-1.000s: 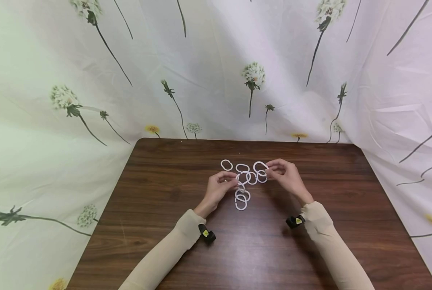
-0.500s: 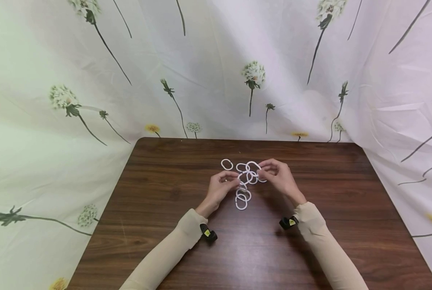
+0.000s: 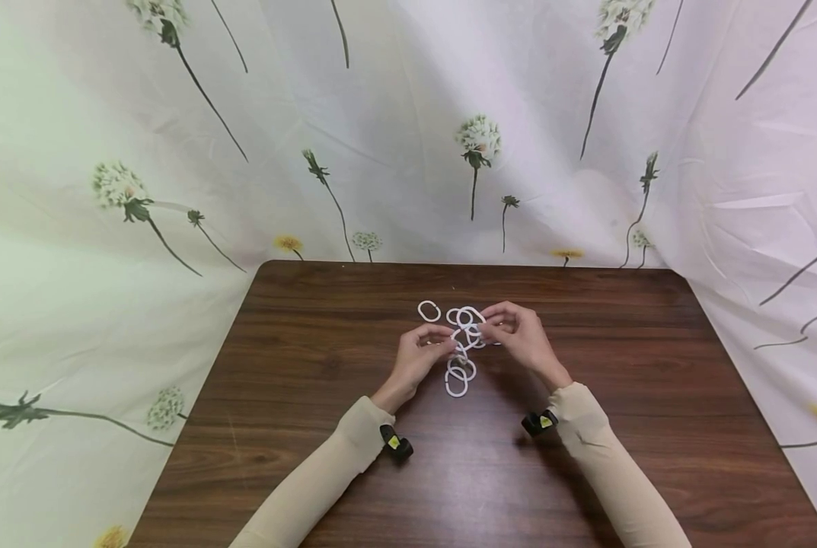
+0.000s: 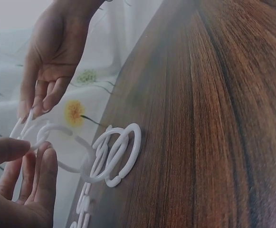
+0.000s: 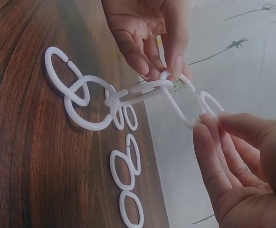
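On each of my two wrists sits a black camera clip with a small yellow label I cannot read. Nearest on the tabletop [image 3: 312, 396] lie two linked rings of the white chain [image 3: 457, 374]. My left hand [image 3: 418, 358] pinches a chain ring; my right hand [image 3: 521, 339] pinches another. Farthest left lies one loose ring [image 3: 429, 310], apart

Broad bare tabletop [image 3: 298, 396] left, right and near of the hands, open for passing. Ahead, blocked by a cluster of white rings [image 3: 464, 335] between the left hand [image 3: 418, 358] and right hand [image 3: 521, 339], plus a lone ring [image 3: 429, 310] just beyond. Hemmed by a flowered curtain [image 3: 381, 152] at the far edge and both sides.
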`<state>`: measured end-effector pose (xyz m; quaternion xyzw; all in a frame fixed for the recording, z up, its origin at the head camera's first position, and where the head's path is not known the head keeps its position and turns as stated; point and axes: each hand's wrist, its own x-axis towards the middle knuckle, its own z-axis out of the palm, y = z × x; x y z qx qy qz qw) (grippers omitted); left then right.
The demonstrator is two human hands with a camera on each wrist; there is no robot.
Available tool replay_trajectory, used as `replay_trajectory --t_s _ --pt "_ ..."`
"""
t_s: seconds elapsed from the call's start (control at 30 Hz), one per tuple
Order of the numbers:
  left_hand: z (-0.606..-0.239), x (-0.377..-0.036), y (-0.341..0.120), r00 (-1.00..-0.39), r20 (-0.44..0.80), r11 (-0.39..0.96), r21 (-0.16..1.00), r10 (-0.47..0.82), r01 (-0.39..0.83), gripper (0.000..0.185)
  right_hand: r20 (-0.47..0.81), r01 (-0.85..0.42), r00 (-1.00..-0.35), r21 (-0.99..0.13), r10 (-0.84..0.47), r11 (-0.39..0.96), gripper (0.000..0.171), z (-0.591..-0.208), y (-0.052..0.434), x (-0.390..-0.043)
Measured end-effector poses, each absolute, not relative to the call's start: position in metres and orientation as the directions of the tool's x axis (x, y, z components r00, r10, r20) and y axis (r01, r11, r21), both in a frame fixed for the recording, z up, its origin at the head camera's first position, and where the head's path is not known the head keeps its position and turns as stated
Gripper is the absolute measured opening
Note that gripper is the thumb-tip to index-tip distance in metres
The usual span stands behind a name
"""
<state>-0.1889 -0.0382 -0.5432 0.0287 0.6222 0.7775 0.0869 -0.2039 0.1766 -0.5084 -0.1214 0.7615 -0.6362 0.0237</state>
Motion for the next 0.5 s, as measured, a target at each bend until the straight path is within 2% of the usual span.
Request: replay_trajectory --t_s 0.27,0.5 --pt "-0.541 -0.186 -0.036 -0.982 -0.059 -0.222 0.970 0.178 -0.099 0.031 0.118 -0.156 -0.968 -0.974 -0.223 0.163 0.030 -0.508 0.173 -0.204" --pt "-0.540 -0.185 -0.035 -0.978 -0.083 -0.231 0.965 0.190 -0.127 0.031 0.110 -0.153 -0.970 -0.969 -0.216 0.194 0.023 -0.488 0.170 -0.193"
